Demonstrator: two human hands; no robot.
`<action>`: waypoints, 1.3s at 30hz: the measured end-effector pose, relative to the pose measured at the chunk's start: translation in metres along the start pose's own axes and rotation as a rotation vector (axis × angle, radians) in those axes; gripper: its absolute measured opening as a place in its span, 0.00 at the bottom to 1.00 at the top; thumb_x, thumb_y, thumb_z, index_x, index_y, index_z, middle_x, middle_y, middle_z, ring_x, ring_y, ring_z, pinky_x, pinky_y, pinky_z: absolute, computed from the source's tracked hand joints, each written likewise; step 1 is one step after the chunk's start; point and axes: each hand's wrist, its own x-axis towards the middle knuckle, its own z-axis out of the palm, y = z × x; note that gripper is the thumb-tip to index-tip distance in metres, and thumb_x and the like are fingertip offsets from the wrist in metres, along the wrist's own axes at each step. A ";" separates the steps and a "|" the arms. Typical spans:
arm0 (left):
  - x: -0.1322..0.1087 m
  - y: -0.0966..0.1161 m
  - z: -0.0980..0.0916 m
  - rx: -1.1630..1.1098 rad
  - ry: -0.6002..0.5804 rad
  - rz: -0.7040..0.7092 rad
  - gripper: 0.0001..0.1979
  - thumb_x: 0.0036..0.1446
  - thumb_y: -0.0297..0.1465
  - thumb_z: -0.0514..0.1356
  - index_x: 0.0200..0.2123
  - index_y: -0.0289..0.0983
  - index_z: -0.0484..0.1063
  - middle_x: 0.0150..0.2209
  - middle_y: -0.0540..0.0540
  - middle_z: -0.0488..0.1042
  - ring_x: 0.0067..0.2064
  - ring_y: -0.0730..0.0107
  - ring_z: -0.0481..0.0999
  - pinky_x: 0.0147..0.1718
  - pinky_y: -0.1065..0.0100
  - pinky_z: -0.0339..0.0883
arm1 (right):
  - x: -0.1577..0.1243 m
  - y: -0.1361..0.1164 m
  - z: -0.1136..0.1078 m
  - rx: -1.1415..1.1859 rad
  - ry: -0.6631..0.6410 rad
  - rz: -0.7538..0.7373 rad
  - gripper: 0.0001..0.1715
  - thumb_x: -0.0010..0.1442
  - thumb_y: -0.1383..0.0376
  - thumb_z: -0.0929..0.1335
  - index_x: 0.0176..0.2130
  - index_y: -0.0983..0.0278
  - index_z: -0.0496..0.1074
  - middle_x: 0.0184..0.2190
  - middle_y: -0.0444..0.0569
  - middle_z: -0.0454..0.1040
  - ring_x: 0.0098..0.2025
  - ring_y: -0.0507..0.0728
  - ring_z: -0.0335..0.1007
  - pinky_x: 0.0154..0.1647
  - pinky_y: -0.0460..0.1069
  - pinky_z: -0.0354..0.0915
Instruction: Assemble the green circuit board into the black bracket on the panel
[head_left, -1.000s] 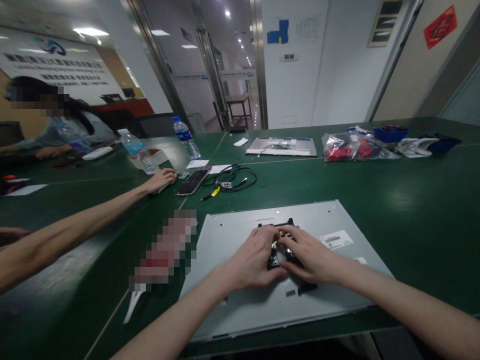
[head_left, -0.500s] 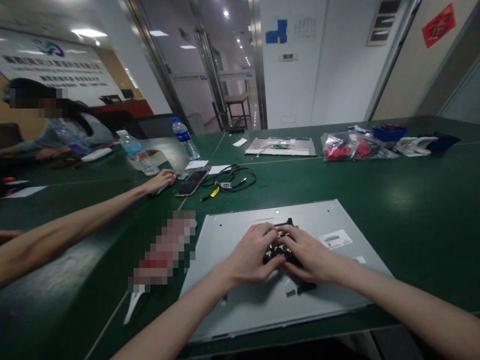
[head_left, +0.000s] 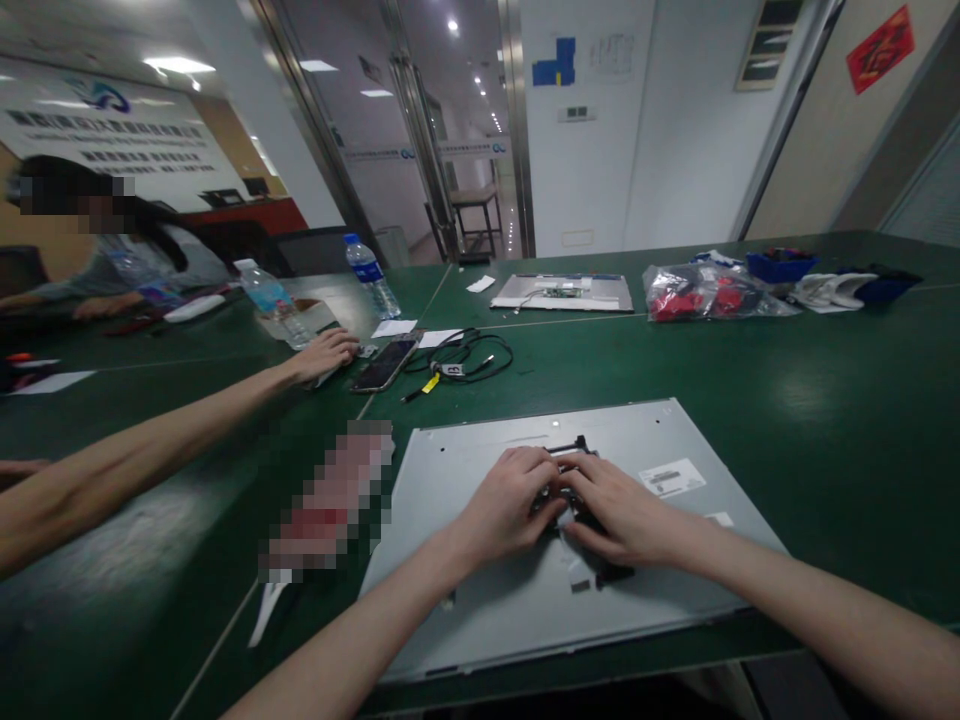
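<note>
1. White sticker (head_left: 672, 478) on your grey panel (head_left: 480, 630): print too small to read.
2. Green table (head_left: 862, 430) beneath, glass doors (head_left: 480, 130) beyond.
3. Tabletop stretches right of the panel.
4. Your left hand (head_left: 514, 500) and right hand (head_left: 626, 512) curl over black parts (head_left: 615, 577) mid-panel; whether they grip, I cannot tell.

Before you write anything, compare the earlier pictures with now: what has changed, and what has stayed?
The left hand's thumb has shifted forward, away from the wearer, beside the black part. The co-worker's hand has edged rightward, toward the phone. The right hand, pale panel and phone look unmoved.
</note>
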 end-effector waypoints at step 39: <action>-0.002 0.013 -0.001 0.122 -0.011 -0.059 0.03 0.56 0.29 0.64 0.33 0.41 0.79 0.45 0.45 0.76 0.47 0.57 0.72 0.50 0.52 0.61 | 0.002 -0.001 -0.002 0.041 -0.002 -0.036 0.30 0.54 0.65 0.69 0.55 0.65 0.61 0.58 0.59 0.62 0.60 0.65 0.57 0.60 0.61 0.59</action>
